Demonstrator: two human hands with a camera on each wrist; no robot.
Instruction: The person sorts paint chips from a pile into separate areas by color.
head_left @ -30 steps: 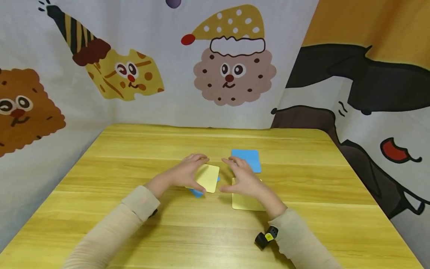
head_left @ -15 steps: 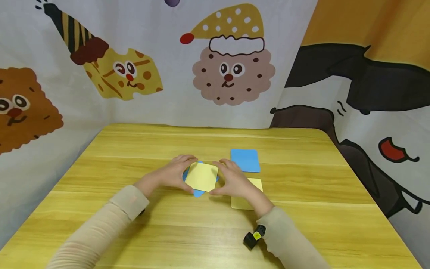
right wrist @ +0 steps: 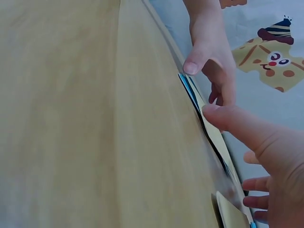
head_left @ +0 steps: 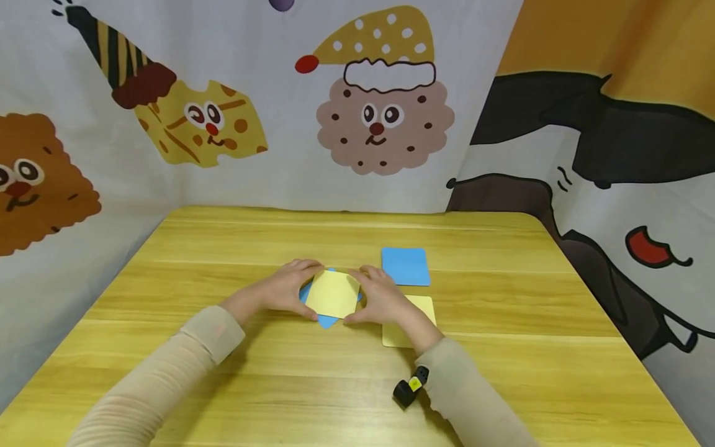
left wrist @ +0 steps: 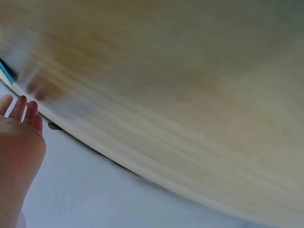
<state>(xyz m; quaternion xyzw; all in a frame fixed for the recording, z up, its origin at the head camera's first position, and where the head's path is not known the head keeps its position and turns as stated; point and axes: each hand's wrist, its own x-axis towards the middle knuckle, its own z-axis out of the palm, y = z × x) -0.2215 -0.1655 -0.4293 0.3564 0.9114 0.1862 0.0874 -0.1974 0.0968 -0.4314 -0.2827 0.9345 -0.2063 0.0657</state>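
Observation:
A yellow square card (head_left: 333, 295) lies between the two hands, slightly bowed, over a blue card (head_left: 326, 321) turned like a diamond. Only the blue card's corners stick out; the rest is hidden. My left hand (head_left: 285, 287) holds the yellow card's left side, thumb at the near corner and fingers at the far one. My right hand (head_left: 382, 298) grips the right side the same way. In the right wrist view, the right thumb (right wrist: 213, 113) sits at the edge of the raised yellow card, and the left thumb (right wrist: 191, 66) is near its other end.
Right of the hands, another yellow card (head_left: 396, 335) lies partly under the right forearm. Behind it is a second blue card (head_left: 406, 267). A black wrist device (head_left: 410, 388) hangs at the right cuff. A printed curtain (head_left: 223, 186) stands behind the wooden table (head_left: 279, 397).
My right hand has moved left and taken the yellow card's right side. My left hand has drawn back left to the opposite side. The card has shifted slightly left and now bows.

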